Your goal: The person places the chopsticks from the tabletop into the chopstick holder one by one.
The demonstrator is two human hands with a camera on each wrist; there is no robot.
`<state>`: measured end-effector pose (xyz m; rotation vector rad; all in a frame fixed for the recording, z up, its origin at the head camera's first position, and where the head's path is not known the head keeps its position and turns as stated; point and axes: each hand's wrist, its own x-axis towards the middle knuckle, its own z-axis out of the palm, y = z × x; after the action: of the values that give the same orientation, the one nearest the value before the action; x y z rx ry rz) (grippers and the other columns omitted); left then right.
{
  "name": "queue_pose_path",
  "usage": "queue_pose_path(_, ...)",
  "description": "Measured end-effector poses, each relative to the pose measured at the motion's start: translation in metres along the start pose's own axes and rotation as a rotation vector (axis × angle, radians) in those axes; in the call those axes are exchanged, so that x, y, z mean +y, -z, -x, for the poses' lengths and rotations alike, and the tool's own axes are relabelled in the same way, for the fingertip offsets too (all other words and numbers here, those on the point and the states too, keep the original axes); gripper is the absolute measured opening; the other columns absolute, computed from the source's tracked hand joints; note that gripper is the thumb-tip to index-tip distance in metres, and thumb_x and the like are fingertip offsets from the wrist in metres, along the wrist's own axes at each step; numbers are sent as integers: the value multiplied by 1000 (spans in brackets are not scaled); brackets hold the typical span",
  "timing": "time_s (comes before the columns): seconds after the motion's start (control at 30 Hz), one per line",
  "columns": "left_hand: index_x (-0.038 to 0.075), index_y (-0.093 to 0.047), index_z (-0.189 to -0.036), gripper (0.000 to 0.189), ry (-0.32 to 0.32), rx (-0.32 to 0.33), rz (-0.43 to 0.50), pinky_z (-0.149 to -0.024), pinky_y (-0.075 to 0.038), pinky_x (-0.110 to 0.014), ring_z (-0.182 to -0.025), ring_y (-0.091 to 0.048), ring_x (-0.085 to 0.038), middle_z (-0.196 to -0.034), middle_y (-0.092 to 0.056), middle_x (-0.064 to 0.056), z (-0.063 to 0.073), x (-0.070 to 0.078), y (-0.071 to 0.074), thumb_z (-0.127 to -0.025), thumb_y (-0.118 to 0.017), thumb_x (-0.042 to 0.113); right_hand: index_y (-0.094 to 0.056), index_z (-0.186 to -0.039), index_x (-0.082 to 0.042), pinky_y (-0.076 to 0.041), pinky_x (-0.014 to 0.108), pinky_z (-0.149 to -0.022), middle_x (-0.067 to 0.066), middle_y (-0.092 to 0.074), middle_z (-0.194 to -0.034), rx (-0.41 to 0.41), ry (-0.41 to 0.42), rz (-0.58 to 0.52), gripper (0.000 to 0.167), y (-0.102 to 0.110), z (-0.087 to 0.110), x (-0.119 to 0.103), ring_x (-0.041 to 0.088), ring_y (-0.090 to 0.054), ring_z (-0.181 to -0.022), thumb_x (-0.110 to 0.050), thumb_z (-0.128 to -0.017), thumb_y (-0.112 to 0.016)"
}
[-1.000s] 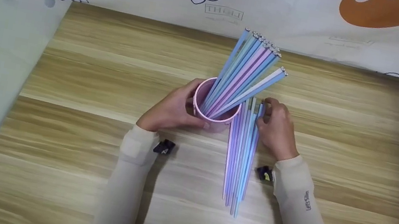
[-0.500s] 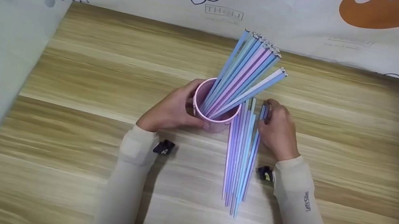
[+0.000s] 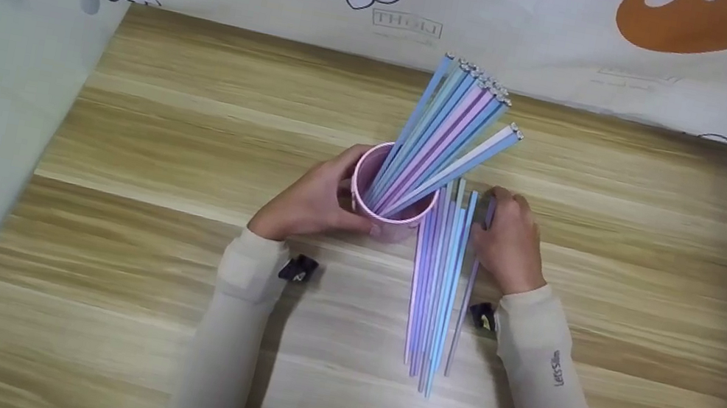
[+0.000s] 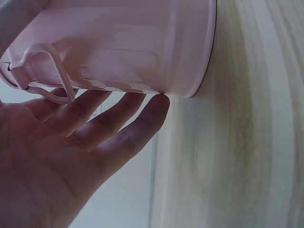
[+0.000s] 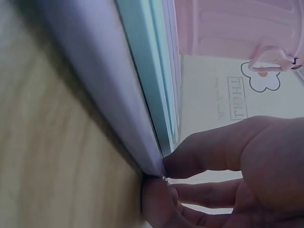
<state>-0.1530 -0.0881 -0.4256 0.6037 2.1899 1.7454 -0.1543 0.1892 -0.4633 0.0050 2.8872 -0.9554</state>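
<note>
Shifted rightward from the row of pastel sticks (image 3: 427,282), a slim, straight purple stick (image 3: 465,304) now lies right of the frame's centre, its upper end pinched between thumb and fingertips of the right hand (image 3: 512,241). Near centre, the left hand (image 3: 309,194) curves round a glossy pink bucket (image 3: 392,230), whose blue, green and pink bundle (image 3: 448,129) with glittery tips leans toward the upper right.

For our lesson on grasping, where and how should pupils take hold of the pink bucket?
The pink bucket is probably best gripped round its curved wall, from the person's left, as the left hand does: the sticks inside lean away and right, and the loose sticks lie on that side.
</note>
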Motion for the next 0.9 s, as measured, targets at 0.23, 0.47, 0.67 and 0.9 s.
queue_pose_path(0.23,-1,-40,-146,93,17,-1,16,-111,-42,-38,-132,-50,-28,-142,-51,-18,3,7,0,-66,-86,-8,-50,-134,13,-54,54,-83,29,-57,-116,9,-4,-52,53,3,0,-1,38,-55,-96,3,-83,-58)
queue_pose_path(0.47,-1,-40,-146,93,24,1,18,-112,-42,-38,-131,-50,-28,-142,-51,-17,3,7,0,-66,-86,-7,-49,-138,10,-55,46,-79,21,-58,-104,92,48,-123,56,19,5,-13,32,-57,-90,4,-83,-59)
queue_pose_path(0.67,-2,-40,-146,92,26,1,0,-112,-41,-39,-132,-50,-28,-142,-51,-18,2,8,0,-66,-85,-8,-51,-139,5,-55,30,-68,16,-59,-103,211,120,-212,55,37,15,-28,24,-60,-83,7,-84,-56)
queue_pose_path(0.9,0,-41,-146,91,26,-1,-25,-112,-41,-36,-131,-51,-25,-141,-52,-15,1,9,-1,-67,-86,-5,-56,-135,1,-54,13,-61,12,-60,-100,463,250,-363,50,51,30,-43,14,-61,-81,8,-85,-59)
